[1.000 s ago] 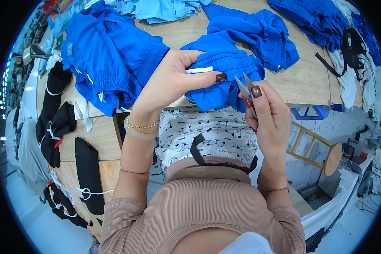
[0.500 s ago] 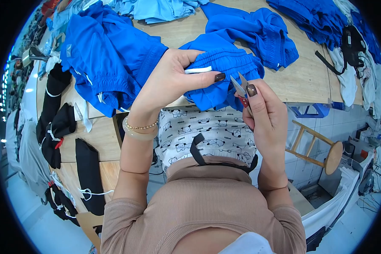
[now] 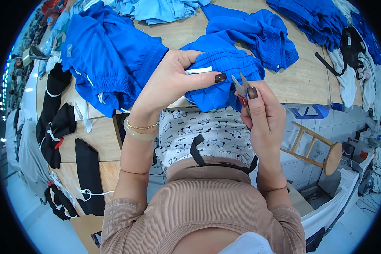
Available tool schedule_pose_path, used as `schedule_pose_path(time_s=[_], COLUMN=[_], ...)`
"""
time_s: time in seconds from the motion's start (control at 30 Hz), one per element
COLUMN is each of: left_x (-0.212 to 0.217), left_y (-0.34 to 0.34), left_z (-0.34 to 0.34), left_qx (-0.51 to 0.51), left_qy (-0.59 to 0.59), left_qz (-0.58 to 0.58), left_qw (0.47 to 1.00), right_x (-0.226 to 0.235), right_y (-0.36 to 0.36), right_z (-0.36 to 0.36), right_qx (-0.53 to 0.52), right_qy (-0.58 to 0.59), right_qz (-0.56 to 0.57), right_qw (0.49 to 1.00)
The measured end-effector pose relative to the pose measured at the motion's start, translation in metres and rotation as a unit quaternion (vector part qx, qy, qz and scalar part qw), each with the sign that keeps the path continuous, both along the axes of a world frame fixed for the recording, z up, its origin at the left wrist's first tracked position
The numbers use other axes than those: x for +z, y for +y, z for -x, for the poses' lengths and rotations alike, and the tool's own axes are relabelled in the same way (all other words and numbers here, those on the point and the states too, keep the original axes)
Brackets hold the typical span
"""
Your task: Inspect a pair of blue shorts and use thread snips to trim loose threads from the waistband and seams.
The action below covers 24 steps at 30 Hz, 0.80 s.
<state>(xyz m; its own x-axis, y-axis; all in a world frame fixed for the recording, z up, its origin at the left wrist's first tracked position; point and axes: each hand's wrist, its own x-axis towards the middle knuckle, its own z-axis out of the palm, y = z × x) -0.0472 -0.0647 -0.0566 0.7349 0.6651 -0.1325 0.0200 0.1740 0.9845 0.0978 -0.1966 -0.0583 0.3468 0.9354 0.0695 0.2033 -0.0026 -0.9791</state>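
Observation:
Between my two hands is a blue garment point(image 3: 230, 63) with a gathered elastic band. My left hand point(image 3: 167, 82) is closed on the band, its thumb lying across the near side. A short white strip, perhaps drawstring point(image 3: 201, 70), shows just above that thumb. In my closed right hand point(image 3: 264, 112) is a small pair of thread snips point(image 3: 242, 89) with a red part near the grip. Its two pointed blades stand apart and point up beside the blue fabric, close to my left thumb tip. My right fingers partly hide the handle.
Another blue garment point(image 3: 110, 59) with white cords lies to the left on the wooden table point(image 3: 309, 84). More blue cloth point(image 3: 311, 19) is piled at the far right, light blue cloth point(image 3: 161, 9) at the back. Tied black bundles point(image 3: 89, 175) lie at left; a wooden stool point(image 3: 333, 158) is at right.
The snips and my right hand have shifted very slightly, blades still apart. My left hand keeps its hold on the blue garment.

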Motion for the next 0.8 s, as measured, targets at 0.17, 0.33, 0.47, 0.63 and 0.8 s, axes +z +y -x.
schedule_pose_path(time_s=[0.17, 0.33, 0.47, 0.63, 0.8], left_x=[0.001, 0.0018, 0.0023, 0.0, -0.0011], left_y=[-0.0001, 0.0004, 0.0006, 0.0003, 0.0003], left_z=[-0.0027, -0.0023, -0.0029, -0.002, -0.0005], left_qx=[-0.005, -0.005, -0.006, -0.007, -0.005], left_qy=[-0.012, -0.009, -0.007, -0.006, -0.006], left_qz=[0.002, 0.003, 0.0, -0.002, 0.002], left_qw=[1.0, 1.0, 1.0, 1.0, 1.0], right_x=[-0.0031, -0.0035, -0.0017, -0.0013, -0.0011], right_y=[0.0013, 0.0016, 0.003, 0.0009, 0.004], right_z=[0.0052, 0.0045, 0.0034, 0.0034, 0.0024], right_qx=[-0.019, -0.012, -0.025, -0.014, -0.002], right_qy=[0.015, 0.03, 0.045, 0.06, 0.063], right_qz=[-0.019, -0.018, -0.015, -0.014, -0.007], right_qw=[1.0, 0.999, 0.999, 0.998, 0.998])
